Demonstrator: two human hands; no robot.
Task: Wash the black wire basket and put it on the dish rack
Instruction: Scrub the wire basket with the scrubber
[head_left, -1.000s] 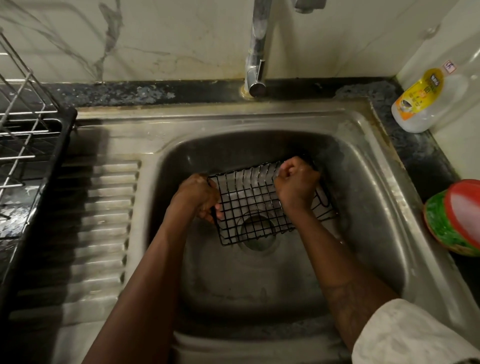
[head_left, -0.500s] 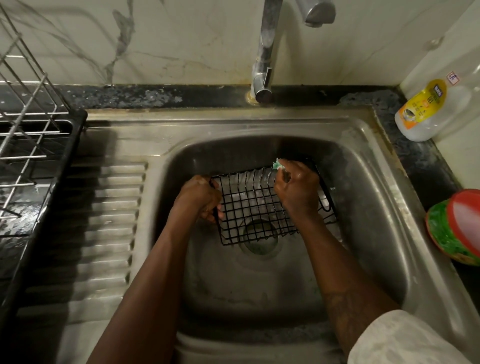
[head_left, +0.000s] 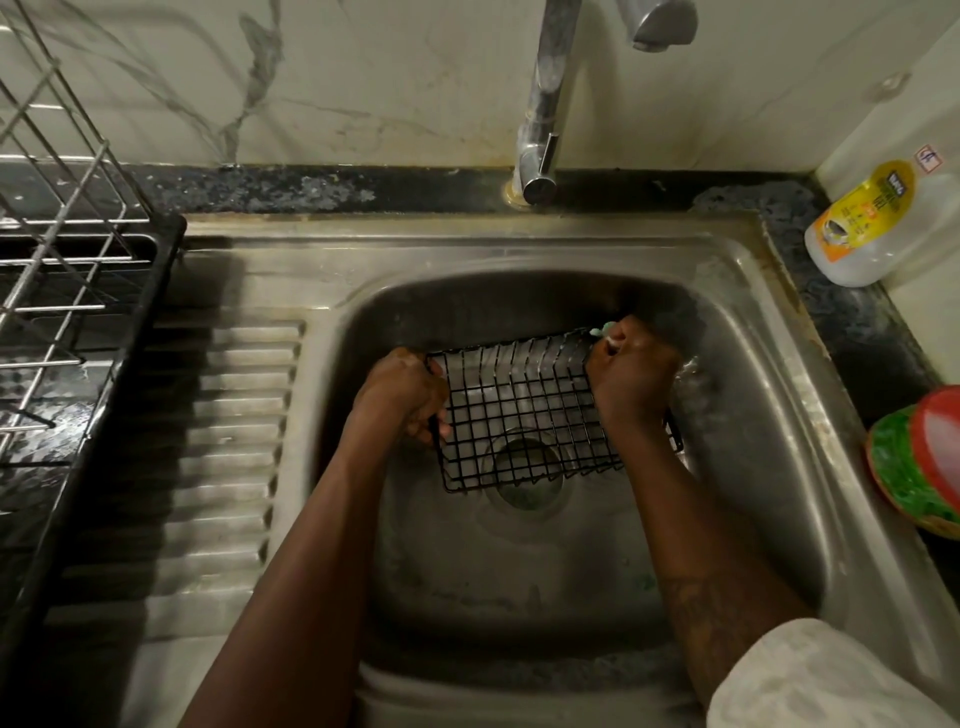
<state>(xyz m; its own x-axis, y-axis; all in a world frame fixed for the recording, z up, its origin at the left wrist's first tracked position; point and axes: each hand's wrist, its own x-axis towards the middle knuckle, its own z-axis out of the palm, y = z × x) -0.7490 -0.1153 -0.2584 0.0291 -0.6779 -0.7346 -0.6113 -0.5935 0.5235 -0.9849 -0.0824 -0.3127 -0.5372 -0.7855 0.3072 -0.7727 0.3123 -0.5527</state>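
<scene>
Black wire basket: low in the sink basin, its grid over the drain and its far side raised towards the back wall.
Left hand: fingers curled round the basket's left edge, gripping it to steady it.
Right hand: closed in a fist at the basket's far right corner, fingers wrapped round a scrub pad; only a pale green and white tip shows, touching the wire.
Step in hand: by the look of it, scrubbing the far right rim; rinsing and racking are not yet done.
Doing it well: keep the left grip firm so the frame does not twist or skid on the steel. Work the pad along each wire and into the crossings, where grime would lodge. Turn the basket to reach the underside and the near rim.
Faucet: at the far side above the basin; no stream is visible, so a rinse will need it on.
Dish rack: far left, beyond the ribbed drainboard, well apart from the basket.
Right counter: a soap bottle at the far corner and a round green and red thing nearer.
</scene>
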